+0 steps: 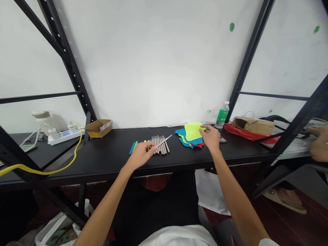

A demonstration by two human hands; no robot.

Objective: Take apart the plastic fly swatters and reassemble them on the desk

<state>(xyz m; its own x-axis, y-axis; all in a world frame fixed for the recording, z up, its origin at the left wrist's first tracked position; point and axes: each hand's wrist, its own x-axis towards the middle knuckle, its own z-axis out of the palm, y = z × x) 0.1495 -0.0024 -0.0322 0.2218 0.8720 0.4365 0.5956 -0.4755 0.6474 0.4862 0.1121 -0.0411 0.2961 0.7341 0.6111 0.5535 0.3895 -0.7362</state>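
Note:
My left hand is closed around one end of a silver metal rod, which slants up to the right. Under it lies a row of similar metal rods, side by side on the black table. Blue and green stick-like handles show just left of that hand, partly hidden by it. My right hand pinches the right edge of a yellow mesh fly swatter head. Beneath this head is a loose pile of blue swatter heads, with yellow and red parts showing at the edges.
A small open cardboard box stands at the left, beside a power strip and a yellow cable. At the right are a water bottle, a brown carton on red plastic, and another person's hand. Black shelf posts frame both sides.

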